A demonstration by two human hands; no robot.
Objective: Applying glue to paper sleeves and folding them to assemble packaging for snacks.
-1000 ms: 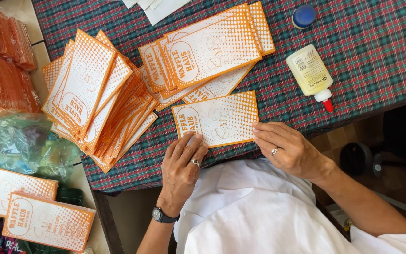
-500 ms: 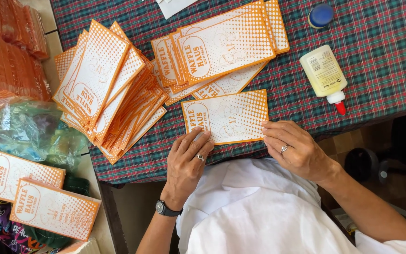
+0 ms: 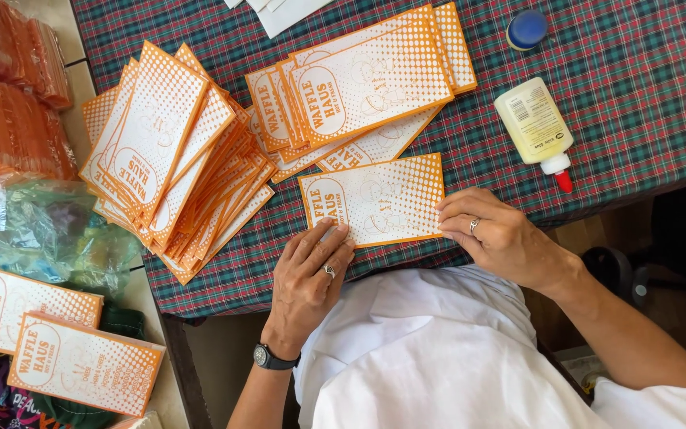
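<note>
A flat orange-and-white paper sleeve [image 3: 379, 199] lies near the front edge of the plaid-covered table [image 3: 645, 103]. My left hand [image 3: 309, 274] presses its lower left corner with flat fingers; a ring and a dark wristwatch show on it. My right hand [image 3: 495, 234], also ringed, presses down on the sleeve's right edge. Neither hand lifts it. Just behind it sits a fanned pile of the same sleeves [image 3: 359, 91].
A larger fanned stack of sleeves [image 3: 170, 155] lies at the left. A glue bottle with a red tip [image 3: 535, 127] and a blue cap [image 3: 526, 28] lie at the right. Off the table's left side are bagged orange bundles [image 3: 9, 103], crumpled plastic [image 3: 41, 238] and two sleeves [image 3: 57, 342].
The view has shifted slightly. Both hands stay pressed on the sleeve; the left fingers have slid a little along its lower edge.
</note>
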